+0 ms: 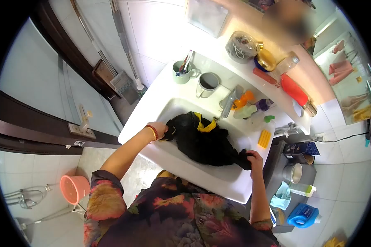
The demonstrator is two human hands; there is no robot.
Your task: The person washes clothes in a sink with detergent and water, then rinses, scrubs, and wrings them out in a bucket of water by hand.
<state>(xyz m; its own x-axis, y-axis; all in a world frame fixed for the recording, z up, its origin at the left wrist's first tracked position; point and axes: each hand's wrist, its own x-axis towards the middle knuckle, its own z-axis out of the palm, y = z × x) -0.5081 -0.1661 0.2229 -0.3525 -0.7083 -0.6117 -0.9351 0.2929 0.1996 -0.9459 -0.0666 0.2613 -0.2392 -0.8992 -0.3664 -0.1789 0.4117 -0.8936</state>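
A black cloth garment with a yellow part (206, 142) lies bunched in the white sink (185, 172). At the basin's left edge, my left hand (157, 129) has its fingers closed on the left end of the garment. My right hand (254, 159) grips the garment's right end at the right rim, fingers wrapped round it. Behind the garment stands the faucet (231, 103). A yellow ridged soap bar (264, 138) sits on the rim just above my right hand.
On the sink's back edge stand a cup with toothbrushes (183, 72), a grey mug (207, 85) and small bottles (245, 111). The shelf above holds a jar (241, 47) and a red bottle (294, 89). At right, a counter holds a blue bottle (304, 215).
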